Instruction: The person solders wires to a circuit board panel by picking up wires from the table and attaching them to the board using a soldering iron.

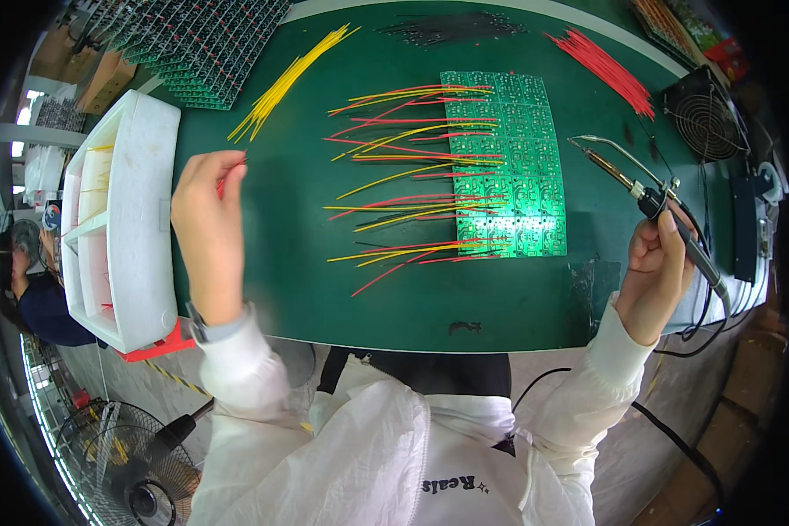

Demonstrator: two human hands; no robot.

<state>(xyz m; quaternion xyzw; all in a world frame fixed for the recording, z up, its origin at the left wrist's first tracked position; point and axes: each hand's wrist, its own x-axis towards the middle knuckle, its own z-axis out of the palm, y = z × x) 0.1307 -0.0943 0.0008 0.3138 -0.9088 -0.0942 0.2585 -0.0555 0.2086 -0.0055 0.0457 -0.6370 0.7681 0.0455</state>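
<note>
My right hand (pixel 656 256) is closed round a soldering iron (pixel 650 203), whose tip points up and left, with a thin curved metal tube (pixel 627 149) fixed alongside it. The tip is in the air, to the right of a green panel of circuit boards (pixel 535 175). Red and yellow wires (pixel 403 158) run leftward from the panel's left part in several rows. Over the table's left side, my left hand (pixel 209 210) is pinched shut on a red wire (pixel 221 188); only small bits of it show between the fingers.
Bundles of yellow wires (pixel 289 81), black wires (pixel 451 28) and red wires (pixel 607 72) lie along the far side. A white foam box (pixel 149 228) stands left, near stacked boards (pixel 202 53). A black fan (pixel 703 114) and cables are at right. Another person's dark sleeve (pixel 46 311) shows far left.
</note>
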